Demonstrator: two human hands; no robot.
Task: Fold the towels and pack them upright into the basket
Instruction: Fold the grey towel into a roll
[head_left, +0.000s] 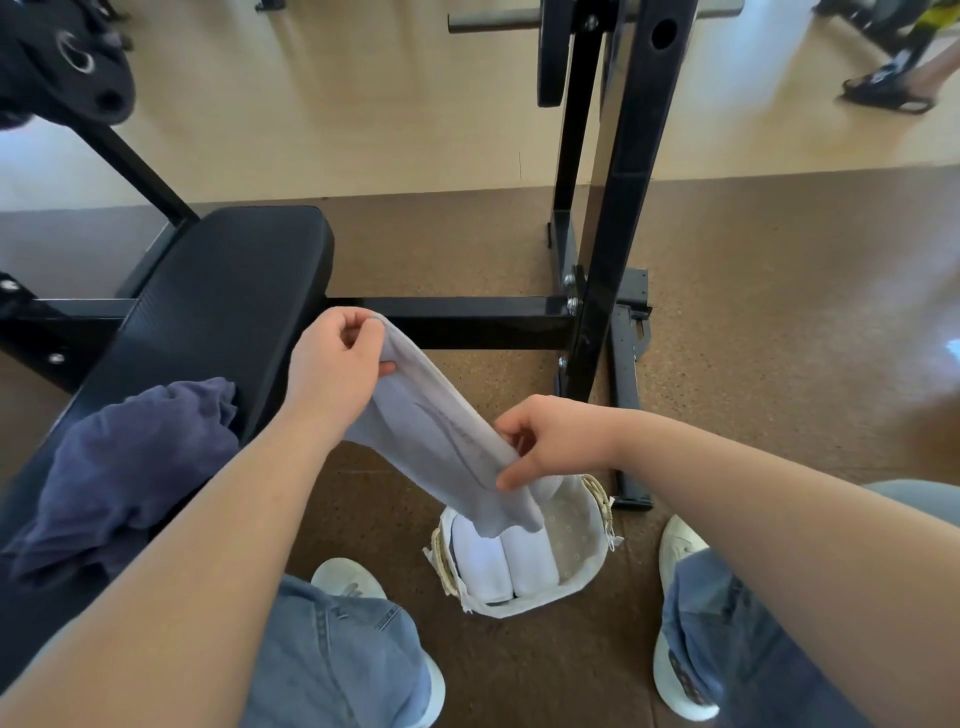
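- Above the lined wicker basket (582, 540), a pale grey towel (431, 431) hangs stretched on a slant, its lower end dipping inside.
- Up and left of the basket, the left hand (332, 364) pinches the towel's top end with curled fingers.
- Just above the basket's rim, the right hand (550, 441) pinches the towel between thumb and fingertips.
- Inside the basket, two white folded towels (524, 561) stand upright.
- Left of the basket, a dark blue towel (130, 467) lies crumpled on the black bench (234, 291).
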